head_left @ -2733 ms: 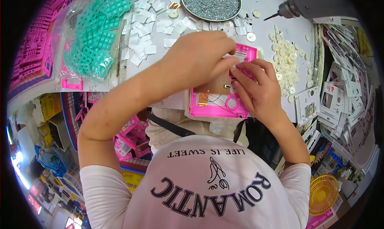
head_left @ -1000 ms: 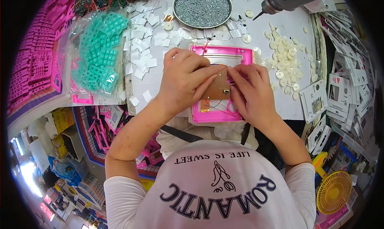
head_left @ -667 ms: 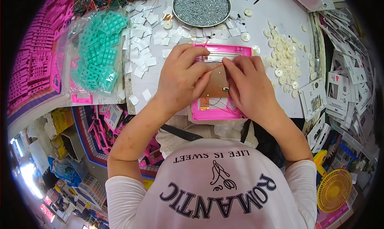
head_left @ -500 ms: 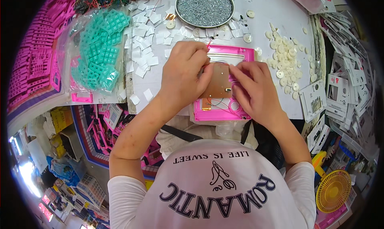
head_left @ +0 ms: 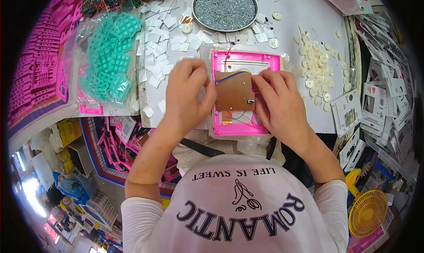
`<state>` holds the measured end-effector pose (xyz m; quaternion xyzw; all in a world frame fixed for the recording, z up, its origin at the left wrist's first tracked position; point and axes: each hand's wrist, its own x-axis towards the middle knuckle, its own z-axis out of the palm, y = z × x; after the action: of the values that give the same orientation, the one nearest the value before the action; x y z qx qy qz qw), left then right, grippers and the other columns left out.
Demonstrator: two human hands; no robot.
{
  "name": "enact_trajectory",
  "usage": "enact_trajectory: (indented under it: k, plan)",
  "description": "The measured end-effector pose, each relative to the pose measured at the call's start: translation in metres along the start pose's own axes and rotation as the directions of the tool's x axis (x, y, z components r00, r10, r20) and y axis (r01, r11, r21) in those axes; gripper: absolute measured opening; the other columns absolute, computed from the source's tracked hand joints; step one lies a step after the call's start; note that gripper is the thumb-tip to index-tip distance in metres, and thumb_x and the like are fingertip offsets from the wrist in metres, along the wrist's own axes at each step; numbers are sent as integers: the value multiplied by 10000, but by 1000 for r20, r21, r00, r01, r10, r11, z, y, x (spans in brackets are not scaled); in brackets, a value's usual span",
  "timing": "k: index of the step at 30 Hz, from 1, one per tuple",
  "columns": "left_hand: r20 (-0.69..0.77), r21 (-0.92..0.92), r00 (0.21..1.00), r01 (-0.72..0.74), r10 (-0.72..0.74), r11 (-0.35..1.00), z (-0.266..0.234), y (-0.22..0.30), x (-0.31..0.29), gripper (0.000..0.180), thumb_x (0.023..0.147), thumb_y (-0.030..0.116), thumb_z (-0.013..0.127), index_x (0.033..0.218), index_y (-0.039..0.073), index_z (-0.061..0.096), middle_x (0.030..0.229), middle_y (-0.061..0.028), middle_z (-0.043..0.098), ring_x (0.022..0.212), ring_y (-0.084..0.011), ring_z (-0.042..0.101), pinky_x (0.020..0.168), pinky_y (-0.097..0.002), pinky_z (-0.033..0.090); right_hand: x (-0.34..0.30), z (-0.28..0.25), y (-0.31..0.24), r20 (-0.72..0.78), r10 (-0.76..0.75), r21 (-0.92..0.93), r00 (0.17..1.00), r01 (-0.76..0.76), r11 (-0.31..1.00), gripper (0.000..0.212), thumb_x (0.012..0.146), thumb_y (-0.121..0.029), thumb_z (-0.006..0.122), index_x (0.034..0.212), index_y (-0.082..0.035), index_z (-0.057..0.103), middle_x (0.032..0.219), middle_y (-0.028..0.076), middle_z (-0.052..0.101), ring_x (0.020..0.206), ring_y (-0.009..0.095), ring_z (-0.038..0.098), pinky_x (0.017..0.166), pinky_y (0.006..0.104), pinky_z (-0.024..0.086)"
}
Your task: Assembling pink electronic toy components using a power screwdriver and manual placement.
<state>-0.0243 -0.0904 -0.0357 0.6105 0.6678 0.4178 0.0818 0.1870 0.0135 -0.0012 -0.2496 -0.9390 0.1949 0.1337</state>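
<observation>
We see a bright pink case [head_left: 240, 130], a brown board [head_left: 234, 93], a blue wire [head_left: 229, 78] and a red wire [head_left: 227, 58]. Around us show teal keys [head_left: 113, 54], white paper squares [head_left: 154, 81], cream discs [head_left: 319, 60], silvery screws [head_left: 225, 8], a yellow fan [head_left: 367, 213] and our white shirt [head_left: 236, 200], patterned with dark lettering and a line drawing.

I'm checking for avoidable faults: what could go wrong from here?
The thin red wire crossing the far rim of the pink rectangular plastic case might snag. The blue wire over the brown square circuit board might get pinched. The right hand might knock the loose round cream plastic discs nearby.
</observation>
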Motion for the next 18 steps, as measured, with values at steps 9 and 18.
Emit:
enact_trajectory:
  k: [9,18]
  plan:
    - [313,41,929,193,-196,980,-31,28,-12,162,792,17,710,868,8,567,934,-128,564,854,-299,570,766,-374,467,66,-6,29,-217,-162,-24,963,161,987,205,804,-104,722,1003,-56,716,934,72,675,950,311,588,851,436,483]
    - [50,138,998,37,-44,990,-8,21,47,197,855,256,751,968,101,707,983,-61,690,975,-248,636,1039,-518,295,70,11,28,-351,-216,86,911,261,961,122,804,-136,761,896,-88,696,874,35,679,868,267,595,804,407,458]
